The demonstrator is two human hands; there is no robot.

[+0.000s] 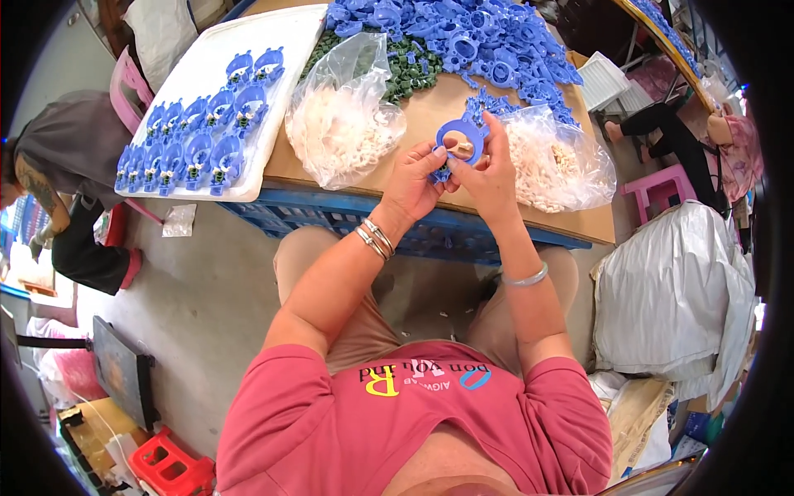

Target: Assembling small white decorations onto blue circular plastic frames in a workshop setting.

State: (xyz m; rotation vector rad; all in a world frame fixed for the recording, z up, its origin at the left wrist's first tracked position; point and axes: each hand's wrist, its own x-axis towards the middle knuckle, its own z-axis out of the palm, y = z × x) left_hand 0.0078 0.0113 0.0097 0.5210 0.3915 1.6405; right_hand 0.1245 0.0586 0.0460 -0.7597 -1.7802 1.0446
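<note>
In the head view, the blue ring-topped piece (480, 135) is up in front of you, over the near edge of the tabletop (572, 225), between two clear bags. Its long axis slants: the round ring end points away from you and a little to your right, while the narrow end points back toward you and to your left. The ring's opening faces up toward your eyes, and something pale shows inside it, too small to make out.

Your left hand (416, 180) is closed in a pinch on the narrow end, thumb uppermost, fingers curled beneath. Your right hand (490, 175) grips the ring's right side, index finger extended along the rim and thumb low, close to the left fingers. Both elbows are bent; your left forearm (331, 281) angles inward to the right, and your right forearm (514, 244) rises more steeply, leaning left. Nearest your left hand is the left clear bag (343, 132) of pale bits; beside your right hand sits the right clear bag (550, 161).
</note>
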